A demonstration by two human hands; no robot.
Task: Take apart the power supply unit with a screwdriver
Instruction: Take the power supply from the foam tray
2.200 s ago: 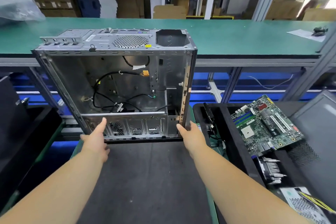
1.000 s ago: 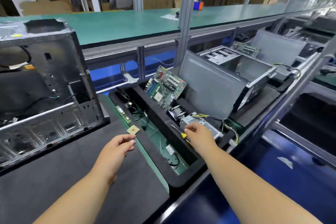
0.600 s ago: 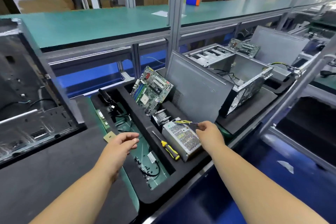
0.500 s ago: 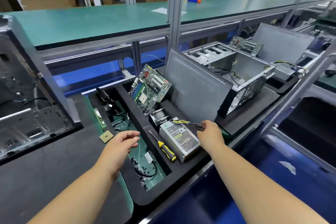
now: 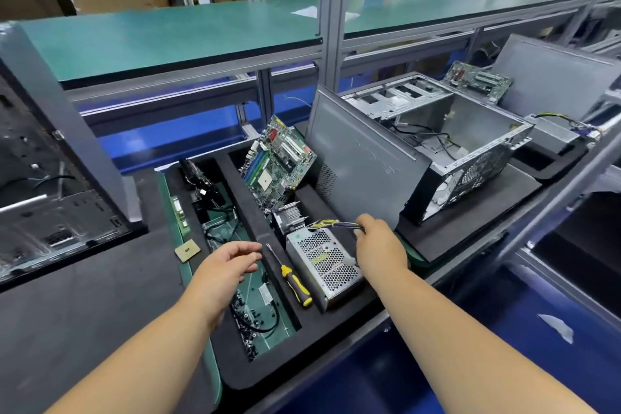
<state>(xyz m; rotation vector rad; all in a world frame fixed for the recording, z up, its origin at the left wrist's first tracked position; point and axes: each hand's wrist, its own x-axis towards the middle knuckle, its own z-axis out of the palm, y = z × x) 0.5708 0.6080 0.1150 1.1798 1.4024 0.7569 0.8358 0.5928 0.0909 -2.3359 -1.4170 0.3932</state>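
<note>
The left hand (image 5: 225, 266) hovers above the black foam tray (image 5: 268, 368), fingers loosely curled and parted, holding nothing. Just right of it a yellow-and-black screwdriver (image 5: 293, 279) lies untouched in the tray's right compartment. Beside the screwdriver sits the power supply unit (image 5: 323, 262), perforated face up, in the same compartment. The right hand (image 5: 379, 247) rests at the unit's far right corner, fingers closed on its cable bundle (image 5: 336, 224). Behind the unit stands a heatsink (image 5: 289, 215), then a motherboard (image 5: 279, 163) propped on edge. A grey side panel (image 5: 363, 165) leans further right, before an open computer case (image 5: 447, 141).
</note>
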